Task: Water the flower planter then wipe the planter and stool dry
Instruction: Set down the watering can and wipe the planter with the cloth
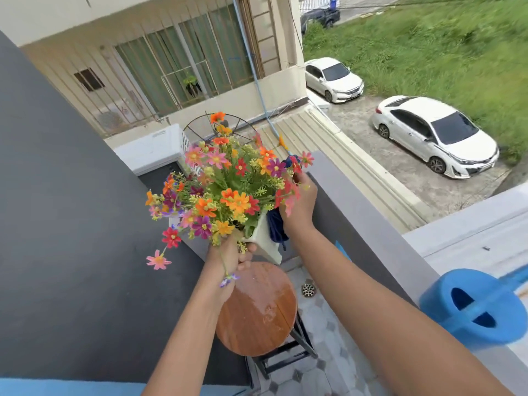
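The left hand (228,257) gripped the white planter (264,238) above the wet stool (257,310); the right hand (298,205) pressed a blue cloth (275,228) against it — fingers mostly hidden behind flowers (225,190).

Both arms reach forward, left hand (228,257) gripping from below, right hand (300,204) clenched, raised higher.

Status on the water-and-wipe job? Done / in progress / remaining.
Done, apparently: watering; the watering can sits on the ledge. In progress: left hand holds the planter up, right hand presses a blue cloth against it. Remaining: the stool, droplets visible.
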`<action>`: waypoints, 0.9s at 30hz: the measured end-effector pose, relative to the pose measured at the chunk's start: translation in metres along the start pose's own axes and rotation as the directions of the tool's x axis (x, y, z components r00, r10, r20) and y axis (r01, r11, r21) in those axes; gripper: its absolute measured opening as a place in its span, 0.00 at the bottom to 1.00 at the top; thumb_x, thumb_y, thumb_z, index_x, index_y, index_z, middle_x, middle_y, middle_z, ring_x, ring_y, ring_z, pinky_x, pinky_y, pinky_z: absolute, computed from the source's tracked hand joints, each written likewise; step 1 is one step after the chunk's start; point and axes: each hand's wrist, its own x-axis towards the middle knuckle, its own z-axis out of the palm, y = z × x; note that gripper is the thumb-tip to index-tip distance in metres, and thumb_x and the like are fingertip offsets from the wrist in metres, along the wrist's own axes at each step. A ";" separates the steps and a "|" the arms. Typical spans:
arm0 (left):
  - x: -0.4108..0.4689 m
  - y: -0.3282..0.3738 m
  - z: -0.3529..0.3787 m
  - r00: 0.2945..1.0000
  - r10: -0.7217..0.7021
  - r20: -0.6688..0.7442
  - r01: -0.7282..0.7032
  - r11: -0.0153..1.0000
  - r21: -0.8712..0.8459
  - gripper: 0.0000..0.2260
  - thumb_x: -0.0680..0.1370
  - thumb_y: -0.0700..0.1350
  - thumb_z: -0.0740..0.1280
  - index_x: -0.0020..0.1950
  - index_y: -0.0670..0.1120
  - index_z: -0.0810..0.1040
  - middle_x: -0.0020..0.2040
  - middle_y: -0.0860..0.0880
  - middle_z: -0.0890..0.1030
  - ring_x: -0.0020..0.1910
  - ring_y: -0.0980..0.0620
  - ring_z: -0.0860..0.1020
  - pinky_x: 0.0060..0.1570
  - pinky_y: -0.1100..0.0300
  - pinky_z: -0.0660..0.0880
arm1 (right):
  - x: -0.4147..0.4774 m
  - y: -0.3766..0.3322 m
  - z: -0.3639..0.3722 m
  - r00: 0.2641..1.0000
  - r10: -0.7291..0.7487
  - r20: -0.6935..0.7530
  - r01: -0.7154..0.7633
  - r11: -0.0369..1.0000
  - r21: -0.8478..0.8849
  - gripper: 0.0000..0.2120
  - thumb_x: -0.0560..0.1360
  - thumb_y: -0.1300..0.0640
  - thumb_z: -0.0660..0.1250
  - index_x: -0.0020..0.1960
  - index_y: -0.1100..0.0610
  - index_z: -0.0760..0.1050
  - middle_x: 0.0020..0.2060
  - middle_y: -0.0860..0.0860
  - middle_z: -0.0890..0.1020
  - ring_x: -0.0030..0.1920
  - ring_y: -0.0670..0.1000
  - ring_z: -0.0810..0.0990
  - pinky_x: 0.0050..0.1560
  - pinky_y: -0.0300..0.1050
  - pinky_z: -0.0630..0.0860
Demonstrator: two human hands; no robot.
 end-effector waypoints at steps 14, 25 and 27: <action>0.007 0.034 -0.019 0.993 0.119 0.008 -0.114 0.967 -0.229 0.11 0.84 0.39 0.54 0.42 0.43 0.68 0.27 0.43 0.75 0.17 0.55 0.65 0.17 0.68 0.59 | -0.077 0.061 -0.005 0.878 -0.353 0.322 0.458 0.815 -0.356 0.07 0.80 0.61 0.64 0.56 0.64 0.73 0.48 0.52 0.73 0.48 0.41 0.70 0.52 0.29 0.65; 0.002 0.038 -0.045 0.999 0.045 0.000 -0.045 0.999 0.005 0.18 0.85 0.43 0.50 0.37 0.44 0.67 0.21 0.52 0.72 0.16 0.60 0.66 0.16 0.69 0.62 | 0.031 -0.004 -0.002 0.962 -0.101 0.253 0.200 0.891 -0.407 0.11 0.80 0.56 0.65 0.54 0.64 0.78 0.45 0.55 0.78 0.45 0.50 0.75 0.47 0.44 0.69; -0.001 0.044 -0.050 1.000 0.023 -0.017 -0.022 0.998 0.057 0.19 0.85 0.41 0.48 0.36 0.45 0.67 0.19 0.53 0.72 0.15 0.60 0.68 0.15 0.69 0.63 | 0.049 -0.012 -0.008 0.939 0.067 0.336 0.074 0.918 -0.390 0.16 0.76 0.55 0.68 0.45 0.70 0.75 0.35 0.59 0.75 0.36 0.54 0.73 0.40 0.51 0.67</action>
